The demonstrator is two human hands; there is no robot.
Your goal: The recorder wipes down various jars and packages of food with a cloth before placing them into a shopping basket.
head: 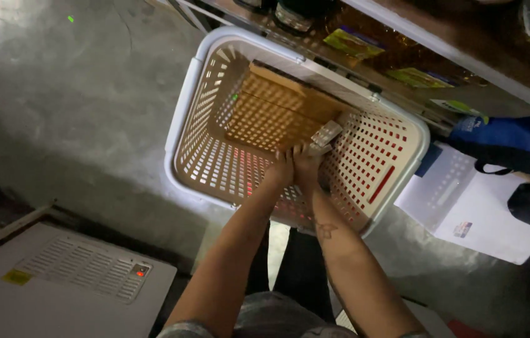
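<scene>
Reaching both hands into beige perforated basket [227, 50] on the floor. Right hand [307, 164] fingers closing on small blister pack [326, 134]; left hand [282, 168] alongside, grip not discernible. Best lowering pack flat beside cardboard box [280, 103], avoiding snagging basket holes.

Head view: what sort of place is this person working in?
Probably a small shop or stockroom: a shelf of packaged goods, a perforated plastic basket on a bare concrete floor, and both hands reaching into it.
</scene>
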